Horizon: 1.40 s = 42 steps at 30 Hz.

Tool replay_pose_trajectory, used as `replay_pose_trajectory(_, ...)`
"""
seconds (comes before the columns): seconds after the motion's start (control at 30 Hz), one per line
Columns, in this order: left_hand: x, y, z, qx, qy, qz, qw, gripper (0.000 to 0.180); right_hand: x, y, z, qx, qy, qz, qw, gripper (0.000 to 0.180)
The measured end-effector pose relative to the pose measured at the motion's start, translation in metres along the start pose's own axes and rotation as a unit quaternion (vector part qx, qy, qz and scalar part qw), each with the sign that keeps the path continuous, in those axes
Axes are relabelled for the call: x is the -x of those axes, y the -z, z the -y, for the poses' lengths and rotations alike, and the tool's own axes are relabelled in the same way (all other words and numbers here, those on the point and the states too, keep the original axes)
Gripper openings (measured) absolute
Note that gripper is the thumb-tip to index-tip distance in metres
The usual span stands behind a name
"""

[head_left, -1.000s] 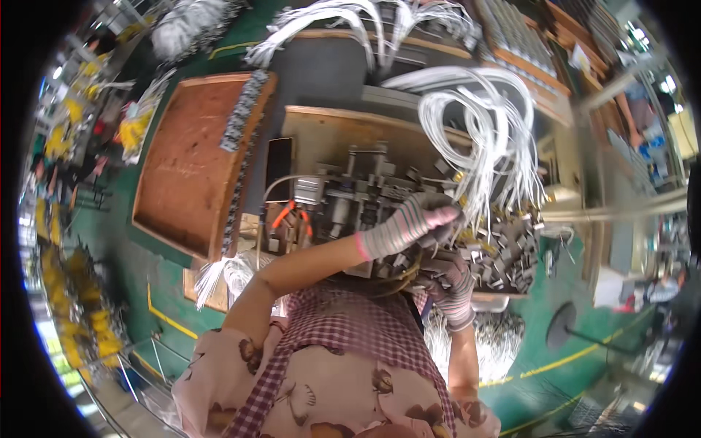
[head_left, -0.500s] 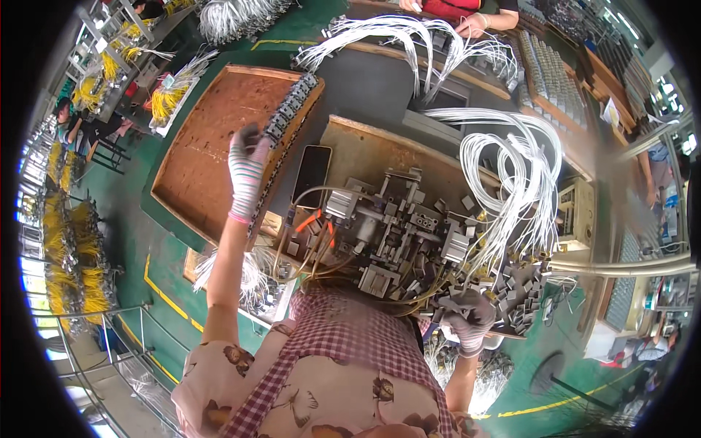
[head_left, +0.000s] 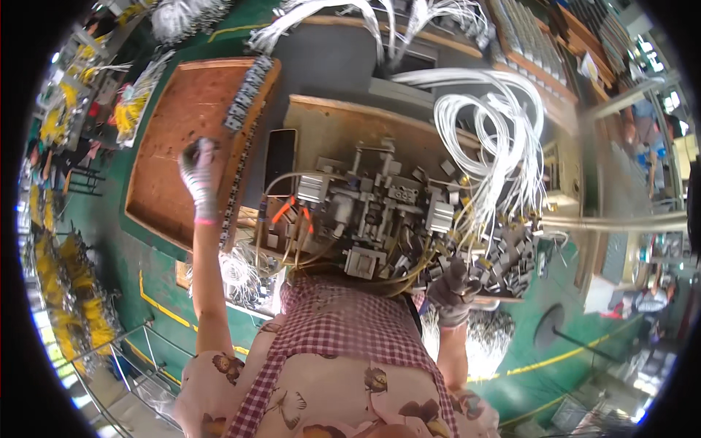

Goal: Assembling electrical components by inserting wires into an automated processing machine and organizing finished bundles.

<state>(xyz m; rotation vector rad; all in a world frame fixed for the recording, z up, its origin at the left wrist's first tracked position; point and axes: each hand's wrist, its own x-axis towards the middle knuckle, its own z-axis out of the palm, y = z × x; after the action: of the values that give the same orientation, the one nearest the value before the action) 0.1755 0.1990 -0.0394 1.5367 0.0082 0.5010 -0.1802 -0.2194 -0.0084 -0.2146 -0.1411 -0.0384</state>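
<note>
My left hand [head_left: 198,174], in a striped knit glove with dark fingertips, reaches out over a brown wooden board [head_left: 171,117]. It hovers just left of a row of small grey connectors [head_left: 244,98] lined along the board's right edge. Its fingers look curled, and whether they hold anything is unclear. My right hand [head_left: 451,290], also gloved, is low at the front right of a grey metal machine [head_left: 372,212], beside a heap of small grey parts [head_left: 507,255]. Its fingers are too blurred to read.
Thick bundles of white wires [head_left: 489,131] loop over the machine's right side, and more hang at the back [head_left: 380,18]. A dark flat panel [head_left: 280,160] lies between board and machine. Yellow wire bundles [head_left: 69,292] hang at the far left. The floor is green with yellow lines [head_left: 161,306].
My left hand left the machine, swung out to the wooden board and has since slid a little left along it. My right hand dropped lower, then rose slightly toward the grey parts.
</note>
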Motion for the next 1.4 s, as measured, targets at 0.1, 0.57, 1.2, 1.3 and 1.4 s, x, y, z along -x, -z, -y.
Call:
replay_pose_trajectory(0.1, 0.033, -0.026, -0.071, 0.104, 0.024, 0.034, 0.994, 0.036, -0.032, -0.036, 0.013, 0.355, 0.034, -0.06, 0.932, 0.03)
replay_pose_trajectory(0.57, 0.194, -0.138, -0.104, 0.006, 0.053, 0.612, 0.789, 0.091, -0.094, -0.052, -0.032, 0.872, 0.139, -0.057, 0.467, 0.044)
replay_pose_trajectory(1.2, 0.183, -0.143, -0.125, -0.146, -0.23, 0.643, 0.716, 0.088, -0.094, -0.04, -0.025, 0.873, 0.088, 0.047, 0.478, 0.046)
replay_pose_trajectory(1.3, 0.186, -0.135, -0.124, -0.188, -0.254, 0.637, 0.703, 0.092, -0.096, -0.047, -0.02, 0.87, 0.121, 0.058, 0.474, 0.046)
replay_pose_trajectory(1.4, 0.193, -0.126, -0.111, -0.129, -0.204, 0.623, 0.744, 0.092, -0.098, -0.049, -0.021, 0.871, 0.092, 0.055, 0.48, 0.046)
